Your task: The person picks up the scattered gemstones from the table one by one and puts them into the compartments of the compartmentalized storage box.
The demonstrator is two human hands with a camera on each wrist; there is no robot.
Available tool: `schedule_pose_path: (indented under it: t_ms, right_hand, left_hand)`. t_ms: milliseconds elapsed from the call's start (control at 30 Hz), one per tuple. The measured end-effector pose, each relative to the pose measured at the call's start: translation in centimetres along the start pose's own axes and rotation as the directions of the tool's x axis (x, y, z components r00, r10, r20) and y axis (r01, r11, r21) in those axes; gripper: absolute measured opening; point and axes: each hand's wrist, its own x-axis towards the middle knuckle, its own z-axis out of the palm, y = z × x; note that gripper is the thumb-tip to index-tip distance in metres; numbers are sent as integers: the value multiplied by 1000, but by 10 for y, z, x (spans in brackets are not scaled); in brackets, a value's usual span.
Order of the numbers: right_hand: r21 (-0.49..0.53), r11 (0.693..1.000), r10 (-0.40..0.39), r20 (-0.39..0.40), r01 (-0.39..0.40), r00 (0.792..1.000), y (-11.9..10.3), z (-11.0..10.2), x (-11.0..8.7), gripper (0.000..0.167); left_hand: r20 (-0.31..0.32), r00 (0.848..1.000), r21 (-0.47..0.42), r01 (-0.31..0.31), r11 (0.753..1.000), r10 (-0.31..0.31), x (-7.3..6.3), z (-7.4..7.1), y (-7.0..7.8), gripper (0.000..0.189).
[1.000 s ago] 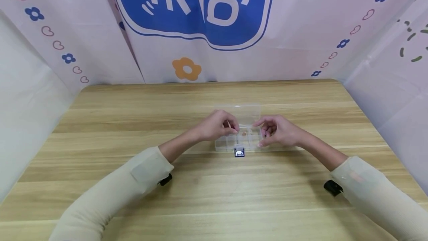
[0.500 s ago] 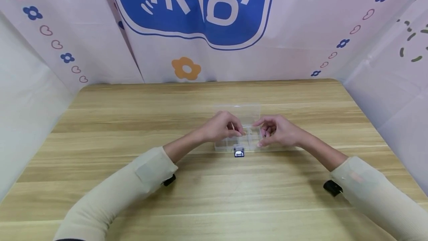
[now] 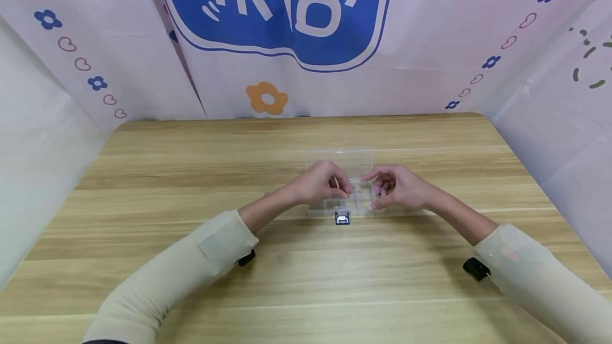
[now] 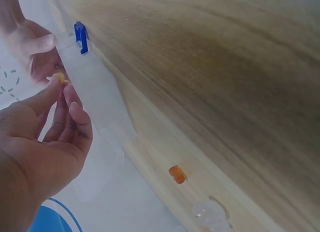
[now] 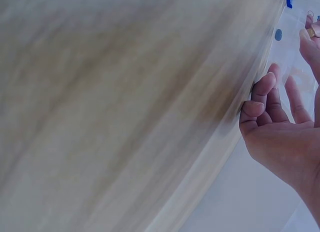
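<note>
A clear plastic compartment box lies with its lid raised at the back. Over its compartments, my left hand pinches a small yellow piece between thumb and finger; its exact kind is too small to tell. My right hand grips the box's right end, thumb at the front and index finger at the back. At the box's front edge is a blue clasp. A small glossy orange piece and clear rounded pieces lie on the wood in the left wrist view.
The wooden table runs back to a white printed cloth with a blue sign. Cloth also hangs at both sides. Black wrist devices hang below both sleeves.
My left hand has moved a little to the right and toward me over the box, now covering the small piece seen in a middle compartment. My right hand stays at the box's right end.
</note>
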Motion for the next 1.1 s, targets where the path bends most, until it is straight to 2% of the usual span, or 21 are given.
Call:
schedule_pose_path:
  t_ms: [600,900,1100]
  right_hand:
    - [15,1000,-9,-6,9,1000,1,0,0,58]
    - [5,1000,-4,0,4,1000,0,1,1,58]
    - [-3,1000,5,-1,-5,1000,0,1,1,59]
  left_hand:
    - [13,1000,41,-18,999,17,4,2,-1,3]
    - [-1,1000,16,-28,999,28,-1,-1,-2,4]
    - [-42,999,13,-13,1000,14,-10,-11,-5,4]
